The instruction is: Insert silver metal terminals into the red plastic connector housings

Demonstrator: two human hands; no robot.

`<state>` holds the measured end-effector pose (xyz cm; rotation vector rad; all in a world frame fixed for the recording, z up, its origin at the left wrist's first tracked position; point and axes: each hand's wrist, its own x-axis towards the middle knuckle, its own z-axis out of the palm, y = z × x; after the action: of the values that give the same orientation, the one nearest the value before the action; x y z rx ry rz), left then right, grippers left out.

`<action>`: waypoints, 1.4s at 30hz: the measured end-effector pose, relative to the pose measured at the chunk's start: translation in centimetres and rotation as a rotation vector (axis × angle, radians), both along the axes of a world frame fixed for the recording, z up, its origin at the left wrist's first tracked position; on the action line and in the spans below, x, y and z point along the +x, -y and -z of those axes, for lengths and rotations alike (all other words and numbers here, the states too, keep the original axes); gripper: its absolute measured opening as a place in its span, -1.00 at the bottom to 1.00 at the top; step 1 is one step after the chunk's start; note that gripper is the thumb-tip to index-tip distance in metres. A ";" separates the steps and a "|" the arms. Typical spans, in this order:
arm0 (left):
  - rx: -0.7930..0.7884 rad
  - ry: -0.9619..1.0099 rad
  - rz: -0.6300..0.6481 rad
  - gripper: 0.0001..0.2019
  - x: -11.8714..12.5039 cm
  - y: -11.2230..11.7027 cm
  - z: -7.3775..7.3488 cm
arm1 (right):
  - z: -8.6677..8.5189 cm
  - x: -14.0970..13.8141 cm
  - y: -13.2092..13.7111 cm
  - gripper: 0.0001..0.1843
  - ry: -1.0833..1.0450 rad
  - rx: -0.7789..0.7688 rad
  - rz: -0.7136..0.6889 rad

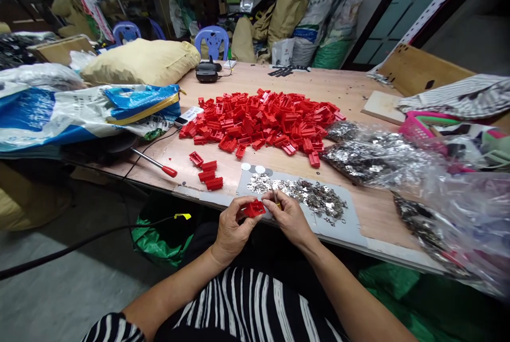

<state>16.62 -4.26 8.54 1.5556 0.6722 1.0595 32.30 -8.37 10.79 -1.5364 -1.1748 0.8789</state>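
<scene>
Holding a little red box (254,208) by the counter's (376,212) edge

Left hand (233,229) pinches the box; right hand (290,220) holds a small, partly yellow tool (279,205); shiny metal bits (319,199) lie just beyond

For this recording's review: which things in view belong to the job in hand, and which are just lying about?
Seemingly part of the job:
- held red piece
- thin, partly yellow item, also held; kind unclear
- heap of red pieces
- small metal pieces on grey mat

Seemingly just lying about:
- blue-and-white sack
- black device
- striped cloth
- purple chair
</scene>
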 end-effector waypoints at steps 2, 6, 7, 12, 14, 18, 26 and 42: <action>0.008 -0.002 -0.004 -0.69 0.1 0.2 -0.1 | 0.2 -0.2 0.3 -0.76 -0.060 -0.003 0.011; 0.011 0.001 -0.004 -0.69 0.1 0.3 -0.3 | 0.4 0.0 0.8 -0.74 -0.107 0.003 -0.001; 0.015 -0.004 0.000 -0.69 0.1 0.4 -0.3 | 0.4 0.1 0.9 -0.73 -0.101 0.001 -0.005; 0.054 -0.039 0.001 -0.70 0.2 0.5 -0.5 | 0.2 0.2 1.3 -0.73 -0.080 -0.006 0.053; 0.084 -0.052 0.003 -0.70 0.3 0.5 -0.5 | 0.3 0.1 1.4 -0.74 -0.051 0.008 0.073; 0.128 -0.072 0.003 -0.69 0.4 0.5 -0.5 | 0.4 -0.2 1.5 -0.80 0.058 0.046 0.076; 0.276 -0.095 0.067 -0.66 0.1 0.3 -0.7 | 0.1 0.3 1.8 -0.86 0.103 0.028 -0.002; -0.115 0.039 0.239 -0.65 0.2 0.1 -1.1 | -1.0 0.8 2.3 -0.63 -0.343 -0.137 -0.122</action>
<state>16.83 -4.31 9.61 1.4704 0.4975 0.8558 33.10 -10.69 11.83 -1.3619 -0.9800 1.2712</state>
